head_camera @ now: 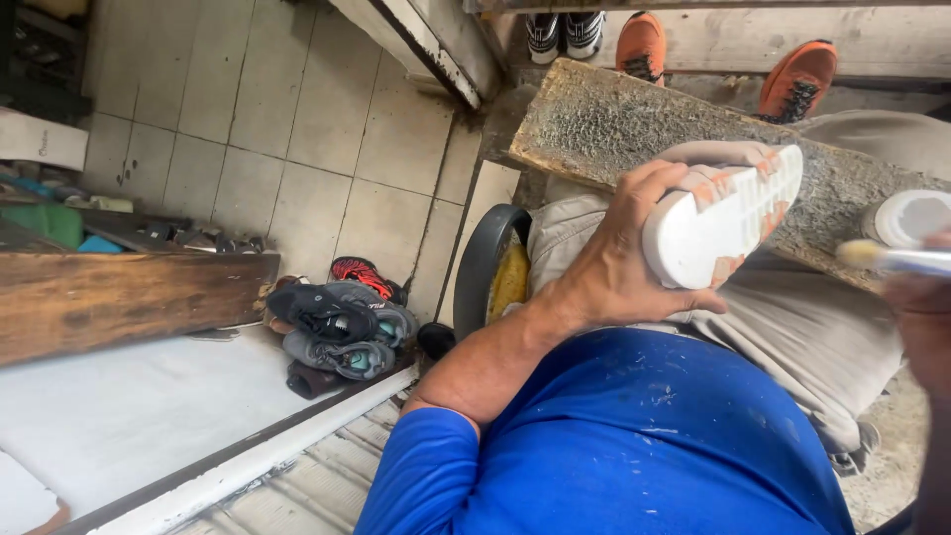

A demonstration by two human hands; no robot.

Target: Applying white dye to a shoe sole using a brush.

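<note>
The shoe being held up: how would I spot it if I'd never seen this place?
Start at the rough worn board lying across the person's lap. Just in front of it the left hand holds a shoe sole-up. Unlike the dark pile of shoes on the floor and the orange pair beyond the board, its sole is white with orange patches.

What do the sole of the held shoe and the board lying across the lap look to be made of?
Shoe sole: probably rubber or foam, matte white with orange patches and moulded ridges. Board: apparently wood, with a pale edge and a rough, dark, crusted top.
</note>
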